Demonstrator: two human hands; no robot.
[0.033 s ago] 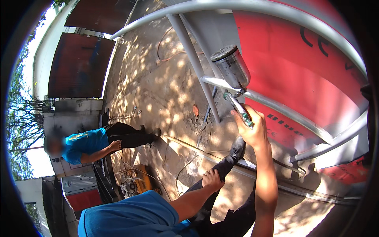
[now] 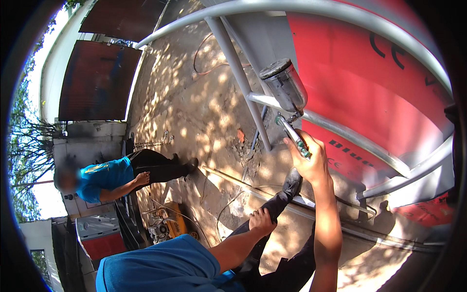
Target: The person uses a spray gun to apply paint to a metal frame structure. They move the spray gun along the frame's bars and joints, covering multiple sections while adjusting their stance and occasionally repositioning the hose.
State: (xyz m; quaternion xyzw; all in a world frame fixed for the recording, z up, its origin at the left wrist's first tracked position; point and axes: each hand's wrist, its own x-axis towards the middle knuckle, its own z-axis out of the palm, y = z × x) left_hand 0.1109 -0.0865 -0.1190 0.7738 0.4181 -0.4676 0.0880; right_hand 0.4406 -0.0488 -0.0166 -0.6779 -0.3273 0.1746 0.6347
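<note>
My right hand (image 2: 311, 158) is closed round the handle of a spray gun (image 2: 293, 130). A metal paint cup (image 2: 287, 88) with a dark, stained lid sits on the gun. The cup overlaps a grey tubular metal frame (image 2: 352, 142) in the picture; whether they touch I cannot tell. My left hand (image 2: 262, 221) lies over my bent knee, fingers apart and draped on the dark trousers (image 2: 278, 204), holding nothing.
Behind the frame hangs a large red printed panel (image 2: 340, 87). A person (image 2: 114, 177) in a blue shirt stands at left, near a yellow engine-driven machine (image 2: 168, 224). Hoses (image 2: 197, 58) and a long bar (image 2: 233, 180) lie on the ground. Dark reddish panels (image 2: 97, 82) stand farther off.
The spray gun and its cup have dipped slightly with my right hand. My left hand stays on the knee.
</note>
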